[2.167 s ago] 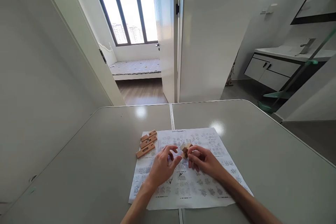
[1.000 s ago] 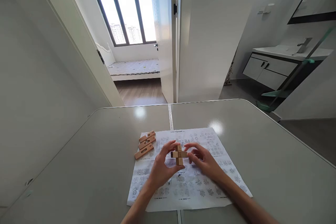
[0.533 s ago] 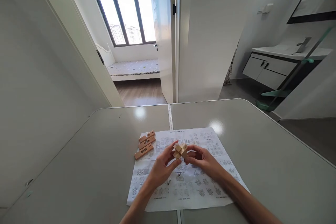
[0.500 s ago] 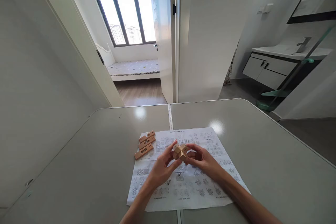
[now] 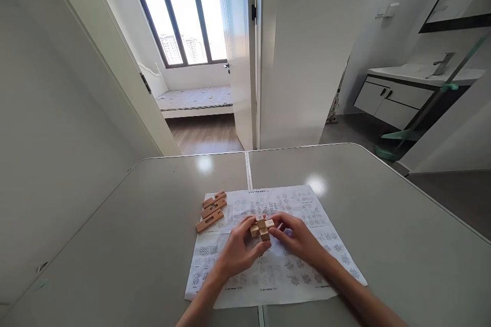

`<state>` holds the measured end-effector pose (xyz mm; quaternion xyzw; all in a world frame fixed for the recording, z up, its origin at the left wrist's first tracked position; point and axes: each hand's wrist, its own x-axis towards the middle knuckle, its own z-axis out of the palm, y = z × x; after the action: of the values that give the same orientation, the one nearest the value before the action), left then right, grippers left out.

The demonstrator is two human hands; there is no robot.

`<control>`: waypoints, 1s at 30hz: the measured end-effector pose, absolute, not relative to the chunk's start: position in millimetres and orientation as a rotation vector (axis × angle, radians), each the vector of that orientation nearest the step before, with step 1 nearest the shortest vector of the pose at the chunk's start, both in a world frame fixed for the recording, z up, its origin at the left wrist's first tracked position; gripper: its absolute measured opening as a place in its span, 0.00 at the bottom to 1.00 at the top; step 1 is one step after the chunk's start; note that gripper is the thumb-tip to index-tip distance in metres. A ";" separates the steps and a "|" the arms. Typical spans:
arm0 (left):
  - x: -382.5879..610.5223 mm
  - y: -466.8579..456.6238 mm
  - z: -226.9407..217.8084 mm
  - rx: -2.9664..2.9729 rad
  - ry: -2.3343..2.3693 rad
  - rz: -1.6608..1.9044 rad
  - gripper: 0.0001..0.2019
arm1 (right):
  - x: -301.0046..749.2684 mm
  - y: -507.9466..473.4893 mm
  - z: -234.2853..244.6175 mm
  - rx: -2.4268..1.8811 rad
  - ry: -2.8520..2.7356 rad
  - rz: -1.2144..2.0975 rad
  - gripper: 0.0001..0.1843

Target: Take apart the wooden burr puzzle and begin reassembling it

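Well to the left of the left hand (image 5: pixel 237 251), three loose slotted wooden bars (image 5: pixel 210 210) lie side by side at the far left corner of the printed sheet (image 5: pixel 307 271), untouched, so by the look of it about half of the wooden puzzle is yet to be fitted. The left hand's fingers are closed on the near and left sides of the small cross-shaped wooden assembly (image 5: pixel 261 227), which is held just above the sheet between both hands; several bars already interlock in it. The right hand (image 5: pixel 299 239) is clamped on the assembly's right side, fingertips on one protruding bar. Under both hands the sheet, covered in small diagrams, lies flat on a grey worktop (image 5: pixel 383 225) with a seam running away from the hands. Beyond the worktop, far left of the hands, a doorway opens onto a bed (image 5: pixel 197 98) under a bright window (image 5: pixel 184 20); far right stands a washbasin cabinet (image 5: pixel 399 102).
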<state>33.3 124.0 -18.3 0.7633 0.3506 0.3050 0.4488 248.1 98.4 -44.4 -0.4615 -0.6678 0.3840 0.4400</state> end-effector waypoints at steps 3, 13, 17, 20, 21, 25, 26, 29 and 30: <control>31.8 124.4 -19.2 1.918 0.914 0.717 0.14 | 246.0 97.0 -45.4 -1.139 -1.688 0.926 0.20; 28.5 123.1 -14.7 1.891 0.869 0.668 0.20 | 236.2 90.3 -44.7 -1.135 -1.703 0.895 0.21; 28.5 124.4 -18.3 1.862 0.829 0.666 0.22 | 236.2 91.1 -47.7 -1.156 -1.740 0.849 0.23; 29.2 124.3 -21.3 1.842 0.841 0.666 0.22 | 236.6 91.7 -49.0 -1.153 -1.753 0.818 0.22; 29.4 124.0 -21.8 1.833 0.851 0.661 0.22 | 236.7 91.9 -49.2 -1.155 -1.756 0.813 0.22; 29.3 123.1 -21.2 1.828 0.869 0.640 0.21 | 236.8 92.6 -50.6 -1.193 -1.769 0.820 0.24; 29.0 123.2 -20.6 1.835 0.868 0.644 0.21 | 236.8 92.8 -50.9 -1.197 -1.773 0.828 0.24; 27.7 124.1 -19.2 1.817 0.846 0.663 0.21 | 236.6 92.8 -51.1 -1.184 -1.782 0.845 0.25; 27.2 124.4 -18.9 1.792 0.829 0.660 0.21 | 236.3 92.6 -50.8 -1.179 -1.786 0.841 0.25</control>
<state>27.2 124.4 -18.9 0.7429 0.3437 0.2735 0.5052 236.3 92.6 -50.8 -0.4679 -0.7089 0.3339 0.4087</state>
